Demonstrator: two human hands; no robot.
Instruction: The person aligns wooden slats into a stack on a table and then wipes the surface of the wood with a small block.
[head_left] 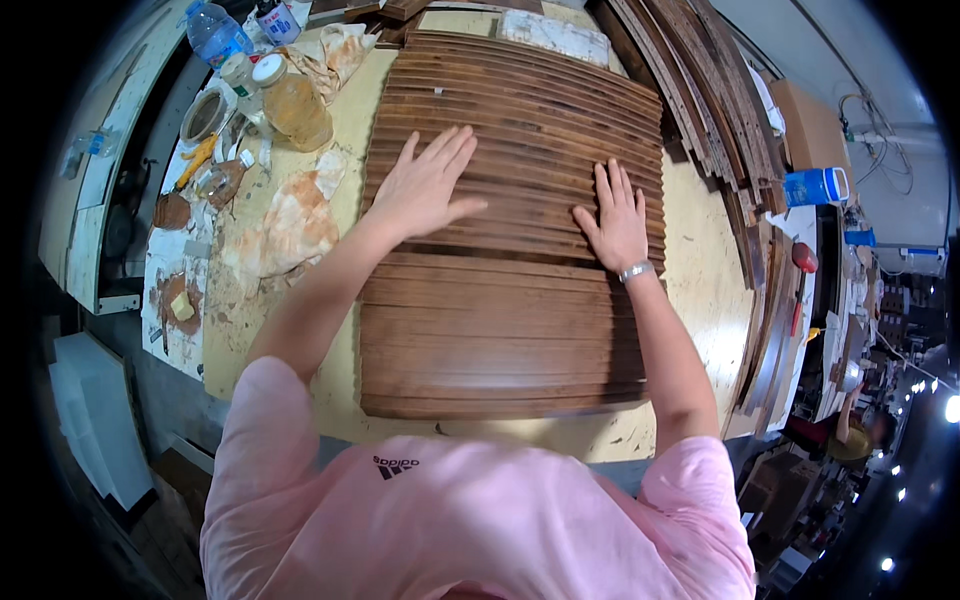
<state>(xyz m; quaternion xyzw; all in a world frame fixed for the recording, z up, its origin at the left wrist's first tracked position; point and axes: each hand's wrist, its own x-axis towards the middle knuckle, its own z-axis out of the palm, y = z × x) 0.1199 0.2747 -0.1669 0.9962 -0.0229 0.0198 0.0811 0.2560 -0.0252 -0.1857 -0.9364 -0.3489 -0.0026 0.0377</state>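
Observation:
Dark brown wooden slats (540, 110) lie side by side in a ridged stack on the pale worktable. Closer to me, smoother brown boards (500, 335) sit against them, with a dark gap between the two groups. My left hand (425, 185) is spread over the left part of the slats, palm down, thumb apart. Over their right part lies my right hand (617, 220), fingers stretched out, a metal band on its wrist. Neither hand grips anything. Whether the palms press or only rest cannot be made out.
At the left stand a lidded jar of amber liquid (295, 105), a water bottle (215, 35) and stained cloths (295, 225). Long wooden strips (690, 80) line the right side. A blue and white container (815, 187) is beyond them. Another person (850, 435) is far right.

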